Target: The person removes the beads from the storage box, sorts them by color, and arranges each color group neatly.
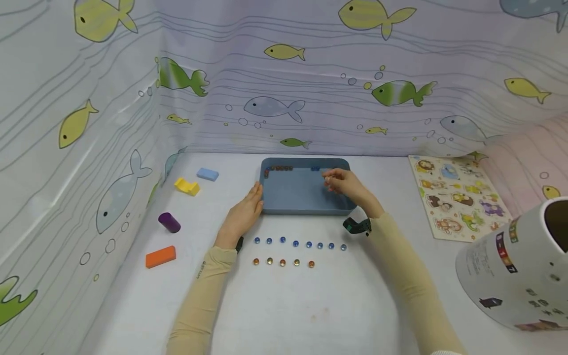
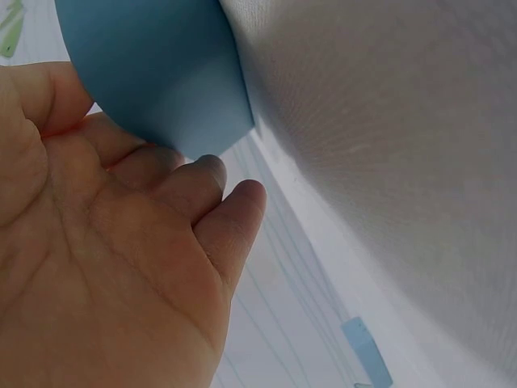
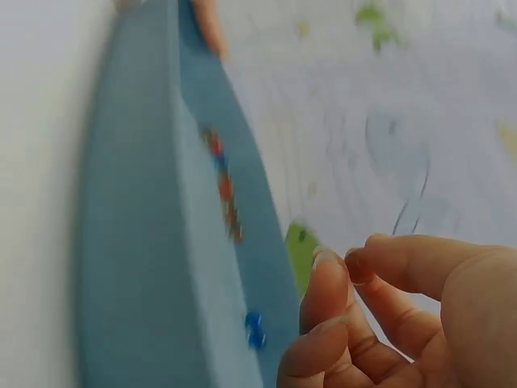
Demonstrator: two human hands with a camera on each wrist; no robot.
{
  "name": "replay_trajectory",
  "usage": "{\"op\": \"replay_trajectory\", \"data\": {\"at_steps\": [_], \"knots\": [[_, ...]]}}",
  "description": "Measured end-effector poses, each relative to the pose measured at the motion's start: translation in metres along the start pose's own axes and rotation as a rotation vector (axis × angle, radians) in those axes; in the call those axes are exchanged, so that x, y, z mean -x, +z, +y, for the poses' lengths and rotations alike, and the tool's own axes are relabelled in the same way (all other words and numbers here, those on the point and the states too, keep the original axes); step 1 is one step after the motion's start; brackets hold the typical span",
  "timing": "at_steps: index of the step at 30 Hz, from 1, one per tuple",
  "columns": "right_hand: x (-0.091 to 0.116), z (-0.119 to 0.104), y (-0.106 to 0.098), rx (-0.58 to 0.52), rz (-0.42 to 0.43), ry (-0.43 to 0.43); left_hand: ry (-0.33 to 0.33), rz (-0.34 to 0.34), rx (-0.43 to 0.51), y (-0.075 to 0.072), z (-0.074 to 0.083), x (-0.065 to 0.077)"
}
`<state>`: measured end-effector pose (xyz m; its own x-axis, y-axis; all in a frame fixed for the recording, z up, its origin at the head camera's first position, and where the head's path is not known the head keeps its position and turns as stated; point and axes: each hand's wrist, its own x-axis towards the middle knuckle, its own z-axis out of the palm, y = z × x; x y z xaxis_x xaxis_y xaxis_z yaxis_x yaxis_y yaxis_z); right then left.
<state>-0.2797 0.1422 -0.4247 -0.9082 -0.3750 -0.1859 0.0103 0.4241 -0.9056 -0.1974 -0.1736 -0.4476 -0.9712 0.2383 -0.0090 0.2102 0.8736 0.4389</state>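
While my right hand [image 1: 343, 185] hovered over the tray [image 1: 301, 209], fingertips bunched, grasp unclear | blue beads [image 1: 315, 168] lay just beyond them by the far rim | left hand [image 1: 243, 214] flat against tray's left wall.

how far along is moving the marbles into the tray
Partway. Some orange marbles and a few blue ones already lie along the tray's far wall. The right hand hovers there; the left hand steadies the tray. Eight blue and five orange remain outside.
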Motion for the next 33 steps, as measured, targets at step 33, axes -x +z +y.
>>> {"op": "replay_trajectory", "data": {"at_steps": [33], "knots": [[0.138,0.037,0.085,0.293,-0.208,-0.204,0.001,-0.015,0.011,0.001,-0.003,-0.001]]}}
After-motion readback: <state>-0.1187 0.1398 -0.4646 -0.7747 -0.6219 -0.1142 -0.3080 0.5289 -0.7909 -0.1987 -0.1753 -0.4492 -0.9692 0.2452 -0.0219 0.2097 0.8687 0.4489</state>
